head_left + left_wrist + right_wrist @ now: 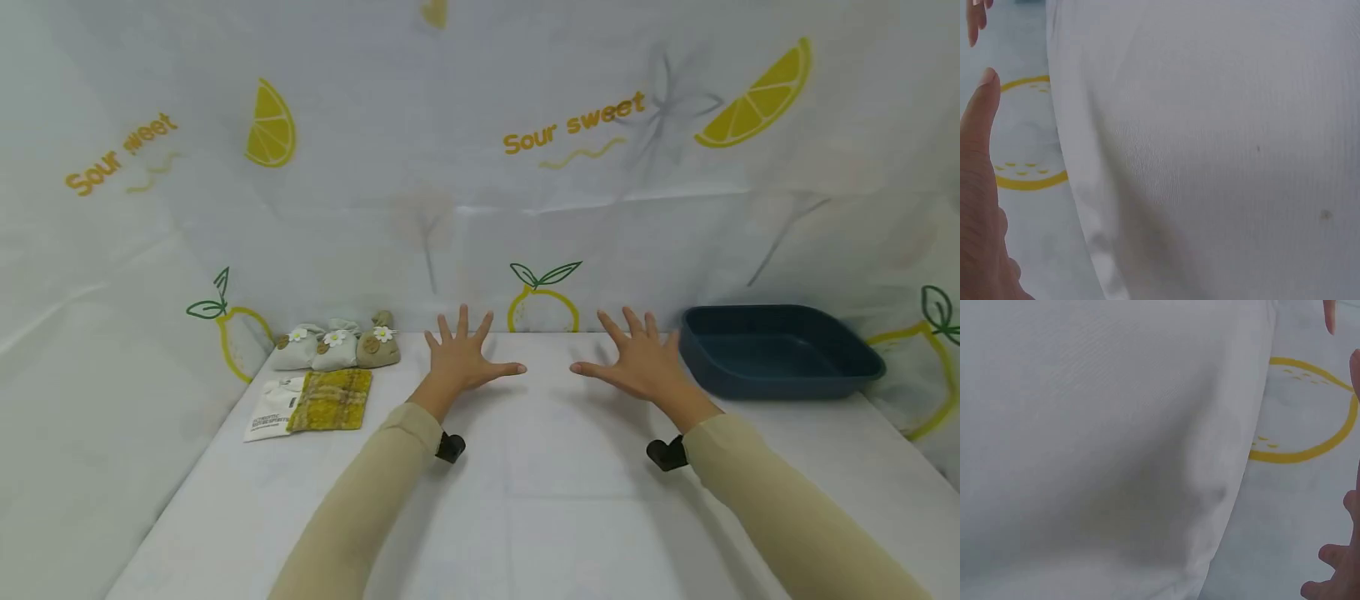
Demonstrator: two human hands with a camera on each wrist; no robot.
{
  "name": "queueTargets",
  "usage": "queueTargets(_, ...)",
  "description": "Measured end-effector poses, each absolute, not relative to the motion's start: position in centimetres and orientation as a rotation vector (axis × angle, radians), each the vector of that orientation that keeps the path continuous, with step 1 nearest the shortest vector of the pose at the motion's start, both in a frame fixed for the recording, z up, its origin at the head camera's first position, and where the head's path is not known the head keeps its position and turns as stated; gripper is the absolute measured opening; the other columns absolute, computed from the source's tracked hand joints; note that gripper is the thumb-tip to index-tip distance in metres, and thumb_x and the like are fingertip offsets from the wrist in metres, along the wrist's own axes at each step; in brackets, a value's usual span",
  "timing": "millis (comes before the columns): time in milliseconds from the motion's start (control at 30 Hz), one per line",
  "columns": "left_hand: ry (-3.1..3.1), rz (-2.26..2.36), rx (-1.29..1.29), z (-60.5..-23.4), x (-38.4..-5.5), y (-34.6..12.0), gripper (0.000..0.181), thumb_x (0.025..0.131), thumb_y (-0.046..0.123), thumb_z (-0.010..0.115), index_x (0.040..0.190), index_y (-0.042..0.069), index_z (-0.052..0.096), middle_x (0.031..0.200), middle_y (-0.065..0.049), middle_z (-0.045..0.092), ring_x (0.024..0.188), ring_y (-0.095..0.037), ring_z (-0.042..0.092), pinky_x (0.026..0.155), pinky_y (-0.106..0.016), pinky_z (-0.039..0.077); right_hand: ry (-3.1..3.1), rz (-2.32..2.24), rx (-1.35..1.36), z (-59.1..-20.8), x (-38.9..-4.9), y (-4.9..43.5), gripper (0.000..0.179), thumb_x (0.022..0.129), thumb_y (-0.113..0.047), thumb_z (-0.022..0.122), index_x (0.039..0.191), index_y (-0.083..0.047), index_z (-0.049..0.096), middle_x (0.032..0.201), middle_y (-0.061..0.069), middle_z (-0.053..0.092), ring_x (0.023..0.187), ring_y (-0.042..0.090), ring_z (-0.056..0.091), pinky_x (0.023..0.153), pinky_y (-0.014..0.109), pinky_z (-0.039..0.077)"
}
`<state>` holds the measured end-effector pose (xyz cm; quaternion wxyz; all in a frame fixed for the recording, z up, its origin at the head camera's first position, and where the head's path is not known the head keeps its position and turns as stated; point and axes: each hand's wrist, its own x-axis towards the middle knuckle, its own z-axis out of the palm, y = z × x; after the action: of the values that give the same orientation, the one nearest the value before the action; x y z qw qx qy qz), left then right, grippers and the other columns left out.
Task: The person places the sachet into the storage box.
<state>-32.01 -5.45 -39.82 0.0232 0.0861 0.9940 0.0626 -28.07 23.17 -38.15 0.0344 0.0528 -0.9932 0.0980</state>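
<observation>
Both hands hover over the white table with fingers spread wide and thumbs pointing toward each other. My left hand (461, 357) holds nothing; the small sachets and flat packets lie to its left. My right hand (641, 362) is also bare, and its fingertips come close to the left end of a dark blue tray (780, 387) in the head view. In the left wrist view the left hand (982, 206) shows at the left edge. The right wrist view catches part of the right hand (1341, 569) along its right edge.
Two whitish drawstring sachets (295, 354) and a tan one (380, 350) stand at the back left, trimmed with small flowers. In front lie a white printed packet (272, 410) and a yellow plaid cloth pouch (330, 400). A lemon-print curtain (465, 242) hangs behind the table.
</observation>
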Motion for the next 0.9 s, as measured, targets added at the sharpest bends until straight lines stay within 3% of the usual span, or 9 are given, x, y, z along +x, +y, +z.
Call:
queueTargets(333,3.080,0.314,0.358,-40.3,-31.1,-2.7,0.114,0.075,0.094,0.047,0.164,0.037,0.003,0.172,-0.009,-0.008,0.157,-0.047,-0.002,0.123,-0.068,0.011,-2.788,0.519,0.118,-38.2,-25.6,28.1,0.110,0.084,-0.072,0.064,0.164,-0.016,0.013,0.166,0.030,0.015,0.152,0.055,0.012,0.115,0.078,0.013)
queueTargets(633,3.067,0.449,0.463,-40.0,-29.9,1.2,0.111,0.079,0.090,0.048,0.164,0.035,0.003,0.173,-0.009,0.001,0.158,-0.044,0.003,0.125,-0.065,0.013,-2.617,0.776,0.006,-38.4,-23.7,33.4,0.094,0.097,-0.054,0.060,0.165,-0.017,0.006,0.169,0.027,0.001,0.155,0.051,-0.004,0.117,0.076,-0.002)
queueTargets(900,3.013,0.697,0.532,-40.5,-29.0,5.3,0.109,0.085,0.080,0.056,0.165,0.027,0.005,0.172,-0.010,0.006,0.159,-0.039,0.011,0.126,-0.059,0.020,-2.474,0.876,-0.297,-39.4,-22.7,37.5,0.094,0.097,-0.053,0.060,0.165,-0.014,0.006,0.170,0.022,0.000,0.157,0.046,-0.005,0.123,0.068,-0.001)
